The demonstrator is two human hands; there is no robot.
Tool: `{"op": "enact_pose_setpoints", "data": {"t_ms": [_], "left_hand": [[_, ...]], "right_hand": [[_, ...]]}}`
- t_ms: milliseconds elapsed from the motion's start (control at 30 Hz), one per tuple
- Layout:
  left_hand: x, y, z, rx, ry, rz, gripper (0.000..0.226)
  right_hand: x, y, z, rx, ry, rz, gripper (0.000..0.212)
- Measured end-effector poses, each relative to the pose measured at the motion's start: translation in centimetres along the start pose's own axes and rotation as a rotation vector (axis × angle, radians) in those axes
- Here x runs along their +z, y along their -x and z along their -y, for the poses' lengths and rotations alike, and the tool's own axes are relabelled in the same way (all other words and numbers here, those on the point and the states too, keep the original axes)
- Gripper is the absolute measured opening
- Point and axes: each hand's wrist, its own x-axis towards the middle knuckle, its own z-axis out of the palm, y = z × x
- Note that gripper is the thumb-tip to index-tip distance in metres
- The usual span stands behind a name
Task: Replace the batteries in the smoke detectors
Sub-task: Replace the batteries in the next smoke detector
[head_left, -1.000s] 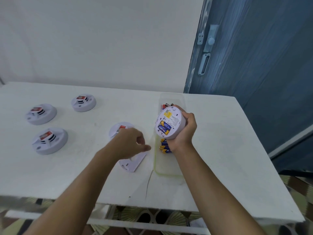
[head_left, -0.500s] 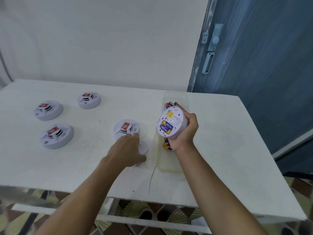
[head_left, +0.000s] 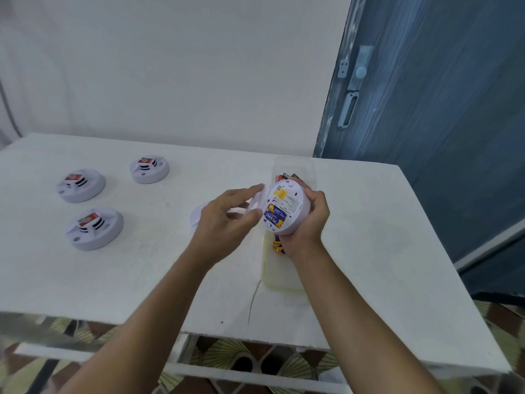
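Observation:
My right hand point(head_left: 308, 223) grips a white smoke detector point(head_left: 287, 207) above the table, its back turned toward me, with blue and yellow batteries point(head_left: 275, 216) seated in the open compartment. My left hand point(head_left: 227, 220) holds a thin white back cover point(head_left: 259, 201) by its edge, right beside the detector's left rim. Under my right hand lies a clear plastic tray point(head_left: 279, 275) with loose batteries point(head_left: 277, 245) in it; more battery ends point(head_left: 287, 175) show at its far end. A further detector point(head_left: 196, 217) lies mostly hidden behind my left hand.
Three other white smoke detectors stand on the white table point(head_left: 369, 251) at the left: one at the far left point(head_left: 81, 184), one behind point(head_left: 149, 169), one nearer point(head_left: 95, 228). A blue door point(head_left: 426, 109) stands at the right. The table's front edge is close.
My left hand picked the white cover up off the table and raised it to the left rim of the detector. My right hand kept the detector in place.

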Motion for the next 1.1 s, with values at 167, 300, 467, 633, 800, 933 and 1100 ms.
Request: {"op": "enact_pose_setpoints", "data": {"t_ms": [167,300,467,633,800,933,1100], "left_hand": [[1.6,-0.5,-0.4,0.061,-0.06,-0.064,0.041],[2.8,-0.8,-0.1,0.098,-0.153,-0.122,0.044],[3.1,-0.9,0.2,0.059,-0.155,-0.113,0.04],[3.1,-0.9,0.1,0.037,-0.095,-0.104,0.041],[3.1,-0.8,-0.1,0.036,-0.107,-0.1,0.041],[3.2,-0.9,0.0,0.017,-0.128,-0.071,0.041],[3.5,-0.9,0.1,0.041,-0.17,-0.053,0.039]], "right_hand": [[0.7,0.6,0.2,0.02,0.007,0.088,0.041],[1.0,0.8,0.5,0.027,0.001,0.116,0.032],[1.0,0.6,0.5,0.008,0.02,0.095,0.032],[1.1,0.3,0.5,-0.028,0.066,0.078,0.041],[1.1,0.0,0.5,-0.052,0.082,0.097,0.041],[1.1,-0.1,0.4,-0.042,0.071,0.092,0.04],[1.3,0.0,0.5,-0.031,0.054,0.094,0.039]]}}
